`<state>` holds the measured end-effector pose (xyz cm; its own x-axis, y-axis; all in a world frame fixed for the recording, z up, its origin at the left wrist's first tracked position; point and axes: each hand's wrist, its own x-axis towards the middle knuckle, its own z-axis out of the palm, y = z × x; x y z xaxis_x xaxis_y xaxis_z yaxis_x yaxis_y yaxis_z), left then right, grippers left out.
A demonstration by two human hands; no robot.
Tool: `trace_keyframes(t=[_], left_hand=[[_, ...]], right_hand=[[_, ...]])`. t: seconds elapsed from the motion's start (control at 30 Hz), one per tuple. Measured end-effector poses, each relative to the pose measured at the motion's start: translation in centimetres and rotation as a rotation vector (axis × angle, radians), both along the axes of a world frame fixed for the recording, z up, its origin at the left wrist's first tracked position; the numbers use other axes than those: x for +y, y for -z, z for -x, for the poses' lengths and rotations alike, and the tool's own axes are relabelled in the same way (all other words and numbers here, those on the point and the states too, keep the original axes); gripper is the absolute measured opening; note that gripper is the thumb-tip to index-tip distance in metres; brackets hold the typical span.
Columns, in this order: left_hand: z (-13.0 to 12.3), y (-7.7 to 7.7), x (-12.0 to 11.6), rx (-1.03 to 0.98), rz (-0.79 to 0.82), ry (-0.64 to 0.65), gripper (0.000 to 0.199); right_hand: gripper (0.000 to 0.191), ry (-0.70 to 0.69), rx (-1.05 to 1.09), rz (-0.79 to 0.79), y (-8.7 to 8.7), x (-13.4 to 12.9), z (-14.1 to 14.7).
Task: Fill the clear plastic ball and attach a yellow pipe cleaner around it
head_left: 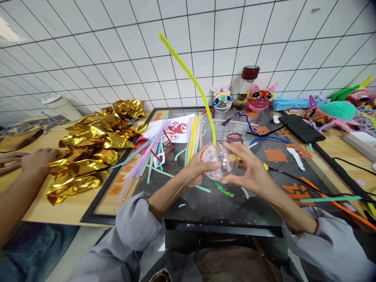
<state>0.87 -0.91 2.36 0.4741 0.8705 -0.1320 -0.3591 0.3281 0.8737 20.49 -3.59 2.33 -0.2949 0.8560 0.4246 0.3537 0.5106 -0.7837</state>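
A clear plastic ball (227, 161), its left part covered in pale pink fuzzy strands, is held over the dark table mat. My left hand (197, 166) grips its left side, thumb across the pink part. Around the right side curl the fingers of my right hand (249, 168). A long yellow pipe cleaner (195, 82) rises from the top of the ball and leans up to the left. Below the ball lies a short green strand (221, 189) on the mat.
Bundled pipe cleaners (141, 166), crumpled gold foil (79, 164) and another person's hand (39, 162) are at left. Behind are red scissors (235, 137), two decorated balls (222, 102) and a bottle (246, 88). A phone (304, 128), a cable and orange strands (340, 201) lie at right.
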Motion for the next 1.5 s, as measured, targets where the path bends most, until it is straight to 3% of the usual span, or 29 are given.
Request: trace_keyframes(t=[0.27, 0.5, 0.73, 1.13, 1.5], left_hand=[[0.0, 0.3, 0.1, 0.019, 0.021, -0.003, 0.079], [0.2, 0.0, 0.3, 0.028, 0.004, 0.039, 0.073], [0.3, 0.0, 0.3, 0.055, 0.006, 0.068, 0.072], [0.0, -0.1, 0.2, 0.048, 0.077, 0.051, 0.073], [0.0, 0.0, 0.2, 0.014, 0.03, 0.07, 0.076]], right_hand=[[0.095, -0.061, -0.084, 0.019, -0.2, 0.1, -0.4], [0.072, -0.09, -0.082, 0.106, -0.8, -0.2, -0.7], [0.056, -0.059, -0.063, 0.02, -1.1, 0.0, -0.4], [0.059, -0.067, -0.02, 0.075, -1.1, 0.3, -0.5], [0.058, -0.071, -0.05, 0.024, -1.5, 0.1, -0.3]])
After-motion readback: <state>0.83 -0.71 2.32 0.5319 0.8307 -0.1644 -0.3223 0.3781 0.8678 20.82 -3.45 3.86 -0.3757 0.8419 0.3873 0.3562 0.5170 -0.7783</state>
